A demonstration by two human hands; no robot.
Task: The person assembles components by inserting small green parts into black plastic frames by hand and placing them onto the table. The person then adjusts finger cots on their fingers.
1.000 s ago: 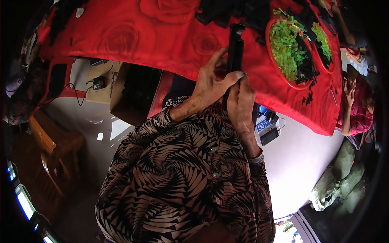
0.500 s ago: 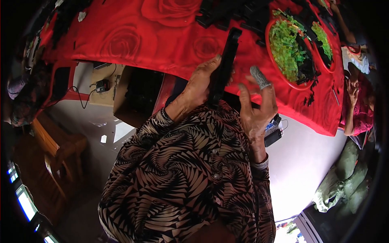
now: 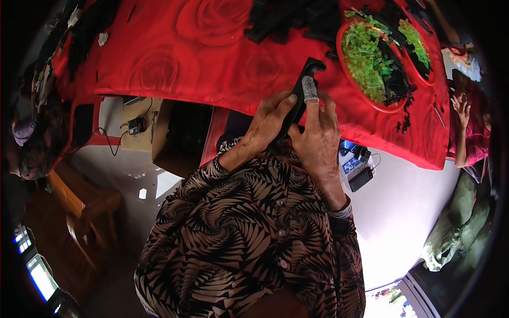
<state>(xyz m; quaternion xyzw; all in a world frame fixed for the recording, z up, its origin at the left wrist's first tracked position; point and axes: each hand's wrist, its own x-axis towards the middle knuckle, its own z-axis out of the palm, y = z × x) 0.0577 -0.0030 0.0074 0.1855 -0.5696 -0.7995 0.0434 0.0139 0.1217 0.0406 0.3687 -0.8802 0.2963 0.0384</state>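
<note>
A long black plastic piece point(image 3: 301, 99) with a hooked far end slants up in front of my chest, at the near edge of the red table. My left hand point(image 3: 266, 119) grips it from the left, thumb pressed along its side. From the right, my right hand point(image 3: 319, 143) closes on the same piece. One right finger wears a grey speckled finger wrap point(image 3: 309, 88), laid against the black piece near its hooked end. The lower end of the piece is partly hidden between my hands.
A red rose-print tablecloth point(image 3: 207, 69) covers the table. Black plastic pieces point(image 3: 286, 21) lie at the back. On the right stand a red-rimmed basin point(image 3: 389, 107) of small green and black parts and another basin behind it. Under the table is an open box point(image 3: 180, 138). A person point(image 3: 469, 122) sits at far right.
My right hand has moved from open beside the black piece onto it. The piece has tilted further to the right and its far end sits lower in view.
</note>
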